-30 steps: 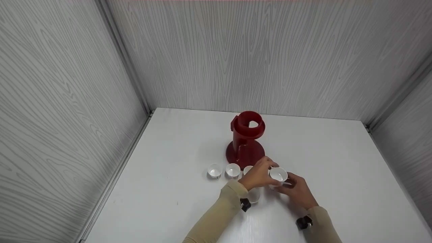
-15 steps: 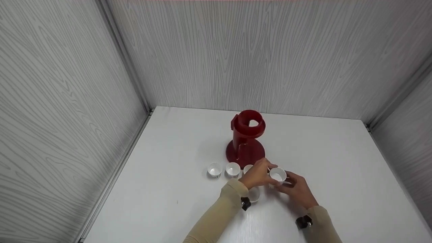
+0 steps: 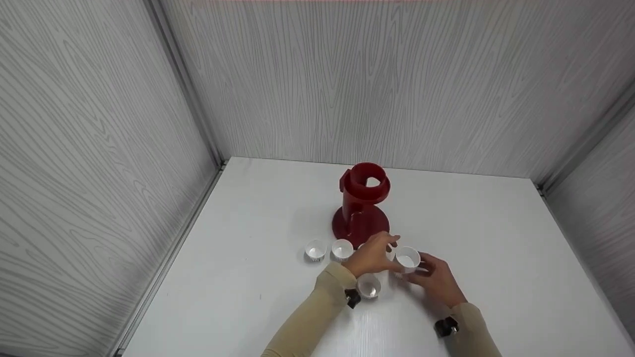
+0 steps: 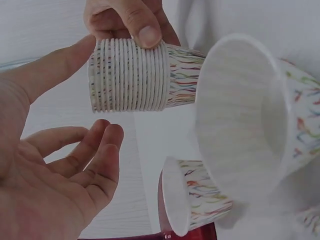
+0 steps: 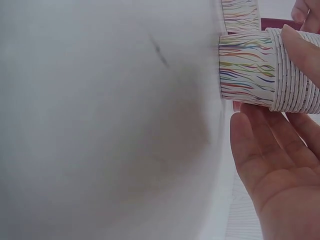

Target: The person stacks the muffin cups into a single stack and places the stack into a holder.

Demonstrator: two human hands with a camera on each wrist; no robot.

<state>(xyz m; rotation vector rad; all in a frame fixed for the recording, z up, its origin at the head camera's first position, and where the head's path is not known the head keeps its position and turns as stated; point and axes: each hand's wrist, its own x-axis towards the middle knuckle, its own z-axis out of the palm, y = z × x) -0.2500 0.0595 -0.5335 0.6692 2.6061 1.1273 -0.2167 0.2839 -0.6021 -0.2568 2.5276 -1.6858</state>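
My right hand grips a stack of nested white paper cups with coloured wavy lines, thumb on the rims in the right wrist view. The stack stands upright, rims up. Beside it is my left hand, fingers spread and apart from the cups; its thumb tip is right at the top rim in the left wrist view. A single paper cup stands nearer my body, below the left wrist. Farther left, two more single cups show, and the left hand partly covers others in that row.
Behind the row of cups stands a red holder with a ring-shaped top and a round base. White table surrounds it. Grey wood-grain panels rise at the back and both sides.
My left hand has drawn back leftward from the stack and its fingers have opened off it. The near single cup shows more fully. The right hand keeps its grip almost in place.
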